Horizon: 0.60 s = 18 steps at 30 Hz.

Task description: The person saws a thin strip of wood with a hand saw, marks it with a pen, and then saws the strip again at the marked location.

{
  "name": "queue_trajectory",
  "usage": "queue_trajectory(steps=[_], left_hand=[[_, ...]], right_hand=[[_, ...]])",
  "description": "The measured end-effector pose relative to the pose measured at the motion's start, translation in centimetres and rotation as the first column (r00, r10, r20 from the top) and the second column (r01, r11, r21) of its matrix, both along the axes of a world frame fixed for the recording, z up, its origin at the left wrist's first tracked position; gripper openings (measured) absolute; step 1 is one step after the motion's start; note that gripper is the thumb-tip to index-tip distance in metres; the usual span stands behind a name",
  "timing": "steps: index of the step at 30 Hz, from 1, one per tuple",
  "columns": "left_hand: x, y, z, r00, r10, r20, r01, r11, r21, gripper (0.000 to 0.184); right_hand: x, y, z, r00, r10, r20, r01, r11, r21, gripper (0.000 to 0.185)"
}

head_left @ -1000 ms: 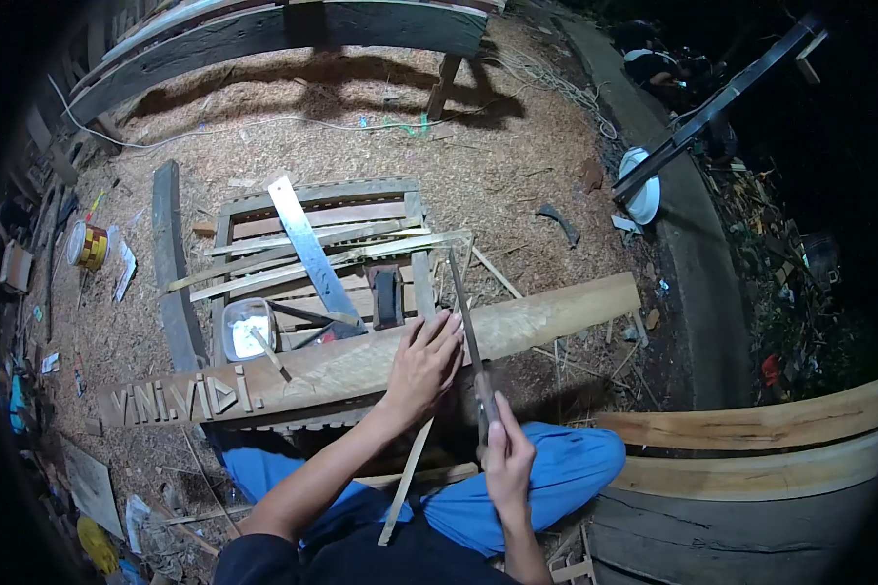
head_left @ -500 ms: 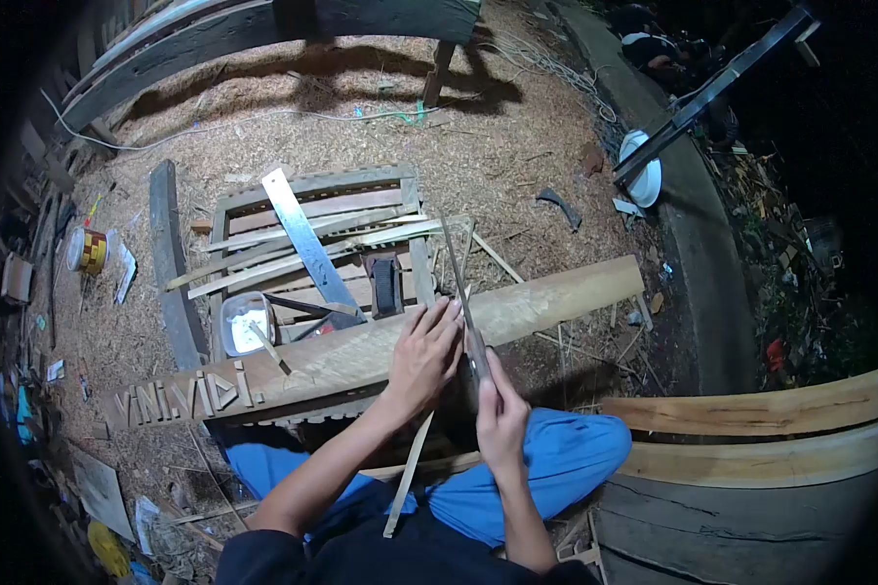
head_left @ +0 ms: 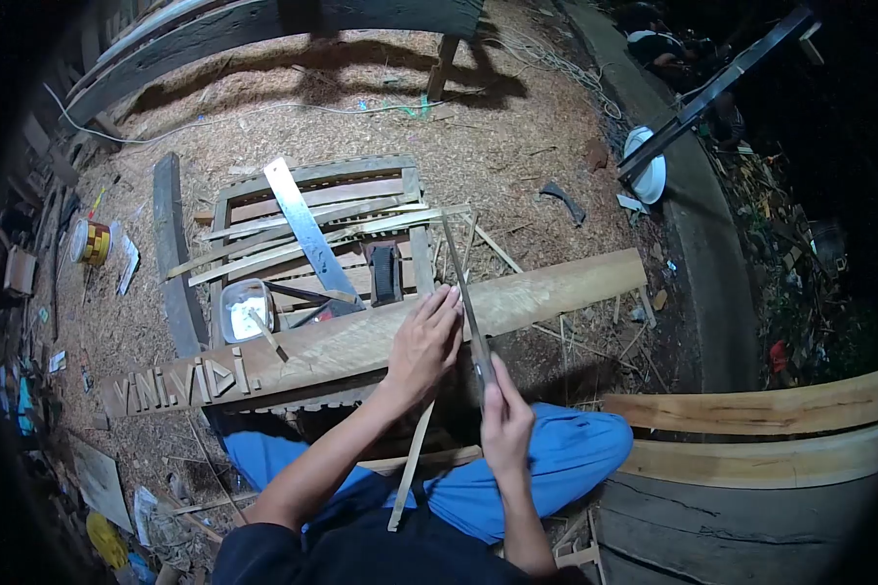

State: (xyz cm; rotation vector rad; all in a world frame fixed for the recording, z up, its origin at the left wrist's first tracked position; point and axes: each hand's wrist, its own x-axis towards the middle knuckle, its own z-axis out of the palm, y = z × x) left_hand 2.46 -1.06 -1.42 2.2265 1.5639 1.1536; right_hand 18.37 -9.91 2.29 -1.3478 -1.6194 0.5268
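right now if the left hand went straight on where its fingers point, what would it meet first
Likely the long blade held in the right hand, just beyond the fingertips of the left hand, though depth is unclear.

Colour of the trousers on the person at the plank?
Bright blue trousers, clearest in the head view.

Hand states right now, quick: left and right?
Left hand: fingers extended over the plank, thin strip beneath; thumb hidden, grip cannot be told.
Right hand: closed on a long-bladed tool.
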Motion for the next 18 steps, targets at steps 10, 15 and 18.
queue_trajectory(steps=[10,15,18], left_hand=[[0.1,-0.1,0.5,1.000,-0.006,-0.025,0.006,1.000,-0.004,0.034],[-0.1,-0.6,0.3,0.998,-0.058,-0.003,0.058,0.998,-0.039,0.043],[0.2,-0.7,0.0,0.999,-0.049,-0.002,0.049,0.998,-0.050,0.044]], right_hand=[[-0.2,-0.1,2.9,0.987,-0.074,-0.142,0.017,0.930,-0.367,0.042],[0.2,-1.8,3.3,0.980,-0.054,-0.190,-0.023,0.925,-0.380,0.044],[-1.6,0.5,3.3,0.990,-0.045,-0.136,-0.003,0.942,-0.336,0.044]])
